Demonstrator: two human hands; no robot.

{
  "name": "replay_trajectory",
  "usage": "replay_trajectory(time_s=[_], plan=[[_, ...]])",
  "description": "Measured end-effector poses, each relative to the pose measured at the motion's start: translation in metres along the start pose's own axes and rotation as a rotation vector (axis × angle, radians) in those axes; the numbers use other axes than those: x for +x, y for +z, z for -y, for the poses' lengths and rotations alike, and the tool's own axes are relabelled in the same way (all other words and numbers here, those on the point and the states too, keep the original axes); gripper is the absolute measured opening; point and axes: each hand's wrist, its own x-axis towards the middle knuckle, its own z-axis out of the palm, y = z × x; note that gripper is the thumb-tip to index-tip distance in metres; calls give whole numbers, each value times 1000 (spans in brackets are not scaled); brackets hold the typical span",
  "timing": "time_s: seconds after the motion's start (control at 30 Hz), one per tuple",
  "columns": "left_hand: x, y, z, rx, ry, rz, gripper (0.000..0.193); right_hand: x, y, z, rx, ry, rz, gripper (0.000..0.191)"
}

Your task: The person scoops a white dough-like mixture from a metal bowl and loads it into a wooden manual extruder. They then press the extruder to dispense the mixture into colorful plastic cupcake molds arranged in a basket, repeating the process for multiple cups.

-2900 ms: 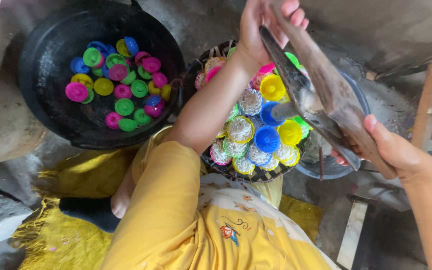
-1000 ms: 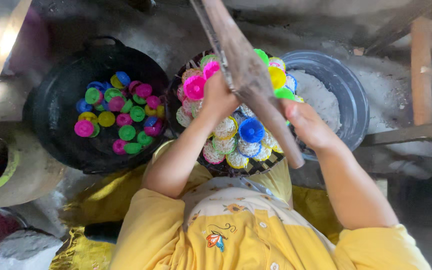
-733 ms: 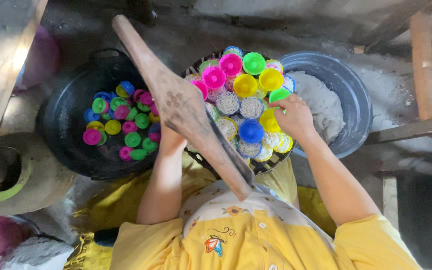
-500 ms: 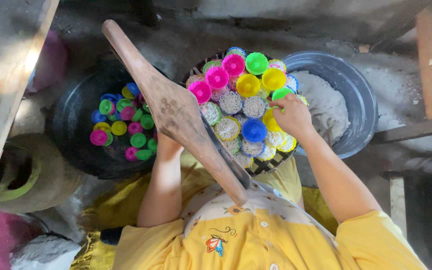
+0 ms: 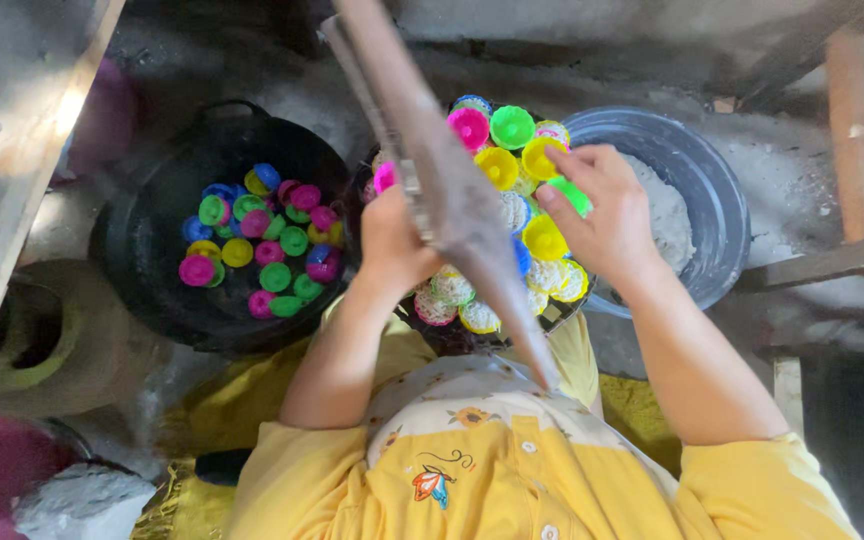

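Setting: rough grey ground, dusty, seen from straight above; wooden beams along the left edge and at right; a yellow mat (image 5: 212,410) under the seated person
Person: yellow shirt with a small flower print, both forearms stretched forward over the work
Left hand (image 5: 397,245): fingers wrapped around a long flat piece of wood (image 5: 442,170), closed tight on it near its middle
Flat piece of wood: worn, grey-brown, slanting from the top of the frame down towards the person's chest, crossing over the tray of cups
Right hand (image 5: 607,215): fingers curled, thumb and forefinger pinched on a small green plastic cup (image 5: 572,195); palm hovers over the right part of the tray
Tray (image 5: 552,315): dark, round, directly in front of the person, between the two basins; mostly hidden by its load
Load on tray: small moulded cups (image 5: 497,165) in pink, green, yellow and blue, packed side by side; those nearer the person hold a pale white filling, those farther away look bare
Black basin (image 5: 142,250): left of the tray, holds loose coloured cups (image 5: 257,245) in a scattered cluster, pink, green, yellow, blue
Grey basin (image 5: 707,190): right of the tray, touching or just beside it, holds a pale crumbly white mass (image 5: 667,215)
Lower left: a purple-pink rounded thing and a white lump, too blurred to tell
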Motion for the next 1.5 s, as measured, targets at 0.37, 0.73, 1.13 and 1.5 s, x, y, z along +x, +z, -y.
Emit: replay_trajectory(time_s=[0.37,0.73,1.13,1.5], plan=[[66,41,-109,106,345,498,23,29,-99,108,-337,-634,69,64],[55,29,-119,413,628,269,19,-20,-169,4,368,357,125,62],[47,77,-77,-1202,222,185,32,-90,-107,-50,975,19,-912,25],[19,38,-47,-1203,100,-92,41,-241,60,-326,-472,735,535,35]])
